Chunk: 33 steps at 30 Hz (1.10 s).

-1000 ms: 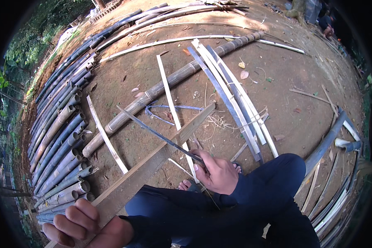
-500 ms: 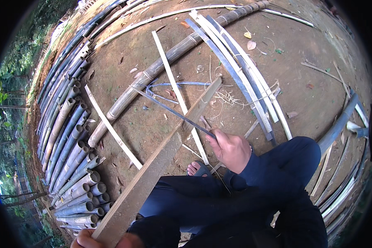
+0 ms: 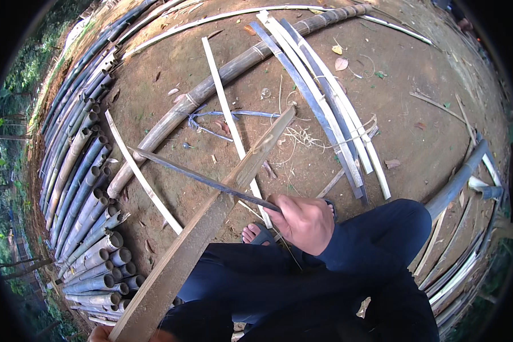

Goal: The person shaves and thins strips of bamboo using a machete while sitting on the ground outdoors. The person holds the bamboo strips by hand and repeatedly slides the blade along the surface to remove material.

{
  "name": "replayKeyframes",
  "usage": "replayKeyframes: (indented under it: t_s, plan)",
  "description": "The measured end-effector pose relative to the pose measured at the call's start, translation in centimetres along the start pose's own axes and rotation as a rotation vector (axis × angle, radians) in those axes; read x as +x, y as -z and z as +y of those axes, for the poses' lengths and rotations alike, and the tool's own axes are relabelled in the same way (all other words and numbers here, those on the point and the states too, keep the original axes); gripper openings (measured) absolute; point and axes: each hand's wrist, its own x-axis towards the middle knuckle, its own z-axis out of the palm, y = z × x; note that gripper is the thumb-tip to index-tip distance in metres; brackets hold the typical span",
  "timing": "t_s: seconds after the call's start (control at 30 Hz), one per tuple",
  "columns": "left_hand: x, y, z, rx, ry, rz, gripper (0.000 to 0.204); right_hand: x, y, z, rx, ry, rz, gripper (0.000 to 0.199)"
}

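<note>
My right hand [image 3: 305, 222] is closed around the near end of a long, narrow dark metal blade [image 3: 179, 170]. The blade slants up to the left and crosses a wooden board [image 3: 176, 259], touching it at a notched spot about two thirds of the way up. Beyond that spot the board narrows to a tapered end near the ground. At the lower left edge my left hand [image 3: 101, 334] grips the board's near end, fingers on both sides; part of this hand is cut off by the frame.
Bamboo poles [image 3: 97, 222] lie stacked at the left. A thick bamboo pole [image 3: 196, 97] crosses the ground behind the board, with blue cord [image 3: 256, 113] beside it. Tied split bamboo strips [image 3: 325, 97] lie ahead. More bamboo [image 3: 456, 176] lies at the right. My sandalled foot [image 3: 257, 233] is below.
My right hand has shifted slightly left and down with the blade, which now crosses lower on the board at a flatter slant. The board and left hand appear slightly lower and further left.
</note>
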Motion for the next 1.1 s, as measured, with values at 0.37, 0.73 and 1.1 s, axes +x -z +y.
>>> replayKeyframes:
  t_s: [0.37, 0.73, 1.1]
  plan:
    - [0.1, 0.4, 0.3, -0.024, 0.022, 0.013, 0.04, 0.6, -0.5, 2.3, -0.094, 0.099, 0.04, 0.024]
    - [0.4, 1.5, 0.1, 0.042, 0.001, 0.098, 0.041, -0.4, -1.9, 5.0, -0.225, -0.086, -0.061, 0.027]
    - [0.8, 2.3, 0.0, 0.354, 0.008, 0.328, 0.037, 1.2, -4.2, 10.5, -0.364, -0.239, -0.221, 0.037]
